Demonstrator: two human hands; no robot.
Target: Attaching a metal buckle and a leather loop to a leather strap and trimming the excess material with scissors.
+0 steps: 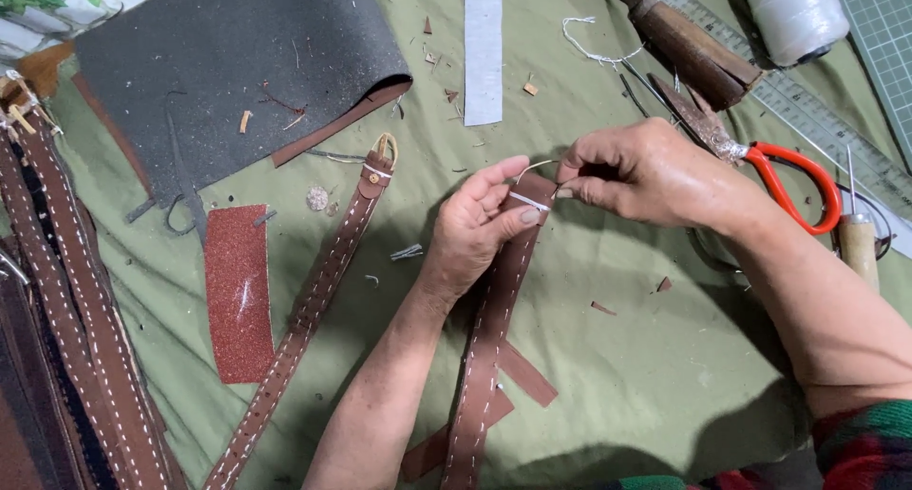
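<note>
My left hand (480,226) grips the top end of a brown leather strap (489,338) with white stitching, thumb pressed over a white thread wrap near its tip. My right hand (646,172) pinches a thin white thread at that same strap end, fingertips touching the leather. The strap runs down toward me across the green cloth (617,357). A second stitched strap with a metal ring (318,300) lies to the left, apart from both hands.
Orange-handled scissors (793,181), a wooden-handled tool (689,44), a ruler (807,110) and a white thread spool (793,10) lie at the upper right. Grey leather sheet (228,63), red sandpaper (237,291) and several finished straps (66,291) sit at the left.
</note>
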